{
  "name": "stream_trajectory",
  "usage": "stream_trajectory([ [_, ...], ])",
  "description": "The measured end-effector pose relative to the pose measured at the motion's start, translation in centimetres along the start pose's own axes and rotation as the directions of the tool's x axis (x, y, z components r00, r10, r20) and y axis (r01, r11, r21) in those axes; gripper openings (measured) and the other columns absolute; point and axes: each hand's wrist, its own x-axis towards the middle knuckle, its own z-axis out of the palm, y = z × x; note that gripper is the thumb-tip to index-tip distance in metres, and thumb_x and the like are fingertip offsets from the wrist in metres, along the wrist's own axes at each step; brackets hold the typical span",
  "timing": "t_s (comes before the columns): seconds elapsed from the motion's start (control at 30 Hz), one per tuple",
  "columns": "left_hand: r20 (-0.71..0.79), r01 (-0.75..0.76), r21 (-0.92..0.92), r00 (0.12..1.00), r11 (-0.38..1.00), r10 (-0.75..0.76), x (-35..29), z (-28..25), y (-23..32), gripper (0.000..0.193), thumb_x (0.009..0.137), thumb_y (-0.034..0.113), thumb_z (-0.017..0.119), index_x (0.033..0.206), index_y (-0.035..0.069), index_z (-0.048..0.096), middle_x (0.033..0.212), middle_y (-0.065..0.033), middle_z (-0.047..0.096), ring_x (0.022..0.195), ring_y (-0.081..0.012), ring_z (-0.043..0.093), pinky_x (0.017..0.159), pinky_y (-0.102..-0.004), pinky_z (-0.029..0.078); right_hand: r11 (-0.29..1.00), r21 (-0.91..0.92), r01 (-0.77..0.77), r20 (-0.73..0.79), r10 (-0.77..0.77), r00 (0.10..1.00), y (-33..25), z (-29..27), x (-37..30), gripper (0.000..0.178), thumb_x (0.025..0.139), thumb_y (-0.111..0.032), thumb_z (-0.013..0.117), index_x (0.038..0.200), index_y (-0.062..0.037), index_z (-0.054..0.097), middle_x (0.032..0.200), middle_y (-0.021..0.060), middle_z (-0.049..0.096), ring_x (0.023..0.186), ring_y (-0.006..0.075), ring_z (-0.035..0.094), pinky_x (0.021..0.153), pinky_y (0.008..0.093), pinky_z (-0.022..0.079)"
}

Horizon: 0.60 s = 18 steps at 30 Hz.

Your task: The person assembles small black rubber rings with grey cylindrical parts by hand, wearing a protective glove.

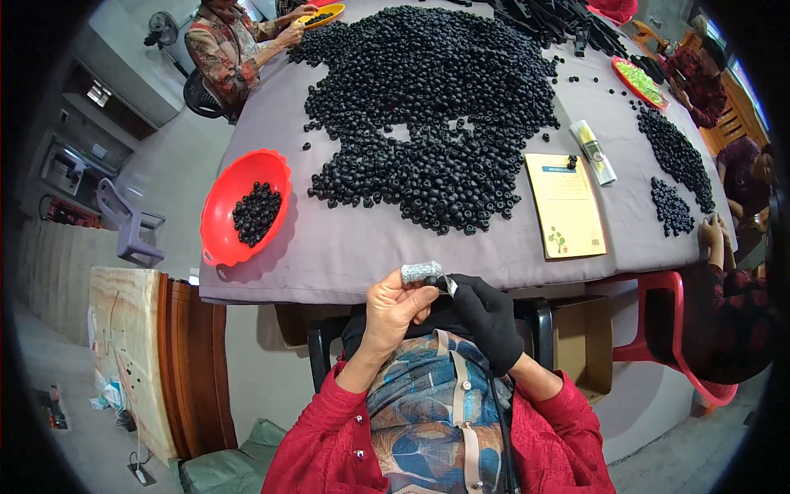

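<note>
My left hand (393,311) is bare except for a silvery-grey wrap (421,272) around one finger. Thumb and fingers pinch a small black round part (431,281), just past the table's front edge. A black glove covers my right hand (487,319), which meets the left at that part. Its fingers are closed on a small shiny, silvery piece (450,285), too small to name for certain. Beyond both hands, a large heap of similar black round parts (436,107), some showing a hole, spreads over the grey tablecloth (329,255).
At the left stands a red scalloped basket (216,206) with some black parts. A yellow notebook (568,214) and a clear-and-white packet (592,152) lie right. Smaller piles (675,156) sit farther right. Several people work around the table; a red chair (658,321) is near right.
</note>
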Motion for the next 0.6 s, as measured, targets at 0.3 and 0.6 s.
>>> stream_trajectory([
  [0.3,0.159,0.117,-0.433,0.986,0.894,-0.052,0.1,-0.7,-0.4,0.017,0.084,0.007,0.057,0.100,0.000,0.056,0.072,-0.0056,0.056,0.047,-0.0055,0.040,0.043,-0.0178,0.031,0.977,-0.177,0.118,0.064,-0.108,0.992,0.9,-0.4,0.0,0.024,0.088,-0.013,0.050,0.106,0.0027,0.056,0.092,0.0052,0.061,0.082,0.0095,0.056,0.073,0.0241,0.046],
  [0.6,0.227,0.153,-0.472,0.973,0.868,-0.049,0.1,-0.8,-0.6,0.018,0.086,0.007,0.053,0.103,0.002,0.056,0.063,-0.0002,0.050,0.046,-0.0037,0.034,0.042,-0.0179,0.028,0.924,-0.331,0.191,0.090,-0.170,0.981,0.1,-0.2,-0.2,0.026,0.085,-0.013,0.056,0.107,0.0006,0.057,0.091,0.0104,0.064,0.081,0.0093,0.058,0.072,0.0244,0.047],
])
